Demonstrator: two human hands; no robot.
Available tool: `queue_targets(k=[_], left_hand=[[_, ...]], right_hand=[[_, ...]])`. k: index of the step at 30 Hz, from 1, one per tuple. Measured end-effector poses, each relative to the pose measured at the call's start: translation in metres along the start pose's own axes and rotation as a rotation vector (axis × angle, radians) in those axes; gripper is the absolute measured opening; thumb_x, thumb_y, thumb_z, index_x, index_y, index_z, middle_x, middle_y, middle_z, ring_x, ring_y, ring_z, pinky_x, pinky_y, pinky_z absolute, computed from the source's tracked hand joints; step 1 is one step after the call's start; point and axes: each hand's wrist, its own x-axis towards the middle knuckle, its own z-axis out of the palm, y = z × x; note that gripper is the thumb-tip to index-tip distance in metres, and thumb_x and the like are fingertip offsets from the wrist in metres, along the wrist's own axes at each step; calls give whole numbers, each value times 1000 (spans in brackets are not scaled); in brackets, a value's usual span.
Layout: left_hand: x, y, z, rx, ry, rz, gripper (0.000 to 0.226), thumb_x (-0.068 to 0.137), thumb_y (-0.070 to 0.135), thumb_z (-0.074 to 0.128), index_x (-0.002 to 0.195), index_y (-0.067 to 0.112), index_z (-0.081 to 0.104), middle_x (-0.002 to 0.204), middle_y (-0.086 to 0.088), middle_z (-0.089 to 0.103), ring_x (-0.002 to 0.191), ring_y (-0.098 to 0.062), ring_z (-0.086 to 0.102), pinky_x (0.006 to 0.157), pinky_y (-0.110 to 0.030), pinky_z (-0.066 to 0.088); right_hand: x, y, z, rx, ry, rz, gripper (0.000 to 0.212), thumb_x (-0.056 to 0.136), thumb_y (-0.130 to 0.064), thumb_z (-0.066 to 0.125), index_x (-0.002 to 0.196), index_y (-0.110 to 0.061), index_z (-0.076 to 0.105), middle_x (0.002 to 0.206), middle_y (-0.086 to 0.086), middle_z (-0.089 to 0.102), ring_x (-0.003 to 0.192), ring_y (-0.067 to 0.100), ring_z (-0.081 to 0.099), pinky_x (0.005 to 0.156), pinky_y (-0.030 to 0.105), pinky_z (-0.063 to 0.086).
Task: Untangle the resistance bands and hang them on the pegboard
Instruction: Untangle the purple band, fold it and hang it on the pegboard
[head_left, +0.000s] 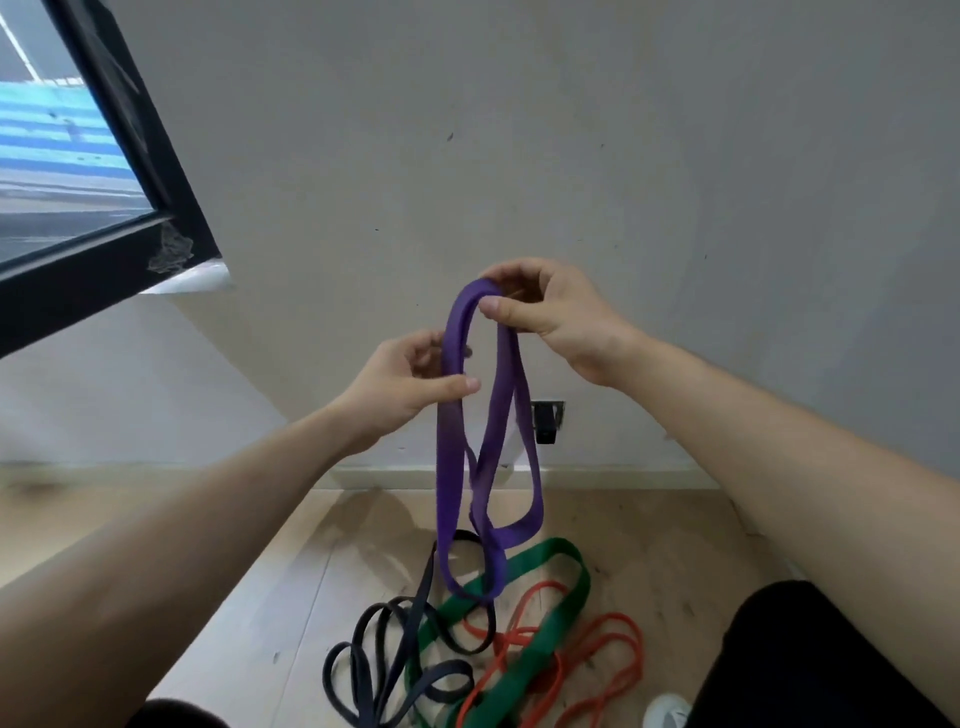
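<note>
At centre frame in the head view, a person holds a purple resistance band (451, 467) up in front of a pale grey wall (623, 156). The right hand (550, 312) pinches the top bend of the band between thumb and curled fingers. Lower and to the left, the left hand (405, 384) grips the band's left strand, thumb laid across its front. The band hangs down from both hands in twisted, overlapping loops, its lowest loop dangling just above a pile on the wooden floor (260, 597).

That pile, at lower centre of the frame, is a tangle of a wide green band (577, 587), thin orange bands (618, 621) and a dark navy band (423, 582), crossing one another. A dark-framed window (130, 130) fills the upper left. A dark wall socket (546, 421) sits low on the wall, behind the purple loops. At lower right are a dark trouser leg (805, 665) and part of a white shoe (667, 712).
</note>
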Motion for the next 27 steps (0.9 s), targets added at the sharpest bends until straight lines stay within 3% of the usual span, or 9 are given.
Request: queue_targets(k=[5,10,15,21,23,27], left_hand=[[0,-12,11,56,-88,-53,25,85,19,79,108,17,69,93,5,77,92,-14,74,84,-28,59],[4,-8,12,-33,-8,-44,31,87,14,78,115,16,67,92,-2,77,90,-18,74,83,-28,57],[10,9,6,-193,148,-15,33,91,13,72,121,9,62,93,-13,76,88,-23,74,90,-39,60],[9,28,9,-217,172,84,25,89,10,74,114,13,71,88,-2,74,83,-12,69,84,-27,56],[8,31,14,-170,135,113,30,86,8,76,115,13,71,93,0,75,85,-9,69,83,-22,54],[4,32,14,-148,110,126,37,83,7,79,118,13,67,98,-7,77,88,-11,71,82,-19,53]], right_hand=[[0,-8,-13,127,176,-42,15,90,-11,72,100,-21,68,91,-1,68,90,16,62,83,27,54],[-4,4,-33,152,258,4,13,90,-12,72,100,-19,67,94,5,66,92,20,61,85,33,52],[-14,25,-58,-37,-8,204,32,87,-15,76,116,-16,65,100,10,68,98,24,69,91,38,56],[-25,22,-40,-218,-289,258,38,83,-8,77,118,-18,66,106,13,72,99,25,70,95,37,56],[-26,17,-28,-174,-314,217,35,83,-11,79,116,-17,67,107,17,71,100,29,69,96,36,56],[-23,6,-17,-48,-220,99,30,84,-8,78,112,-13,69,97,10,70,90,17,65,87,29,54]])
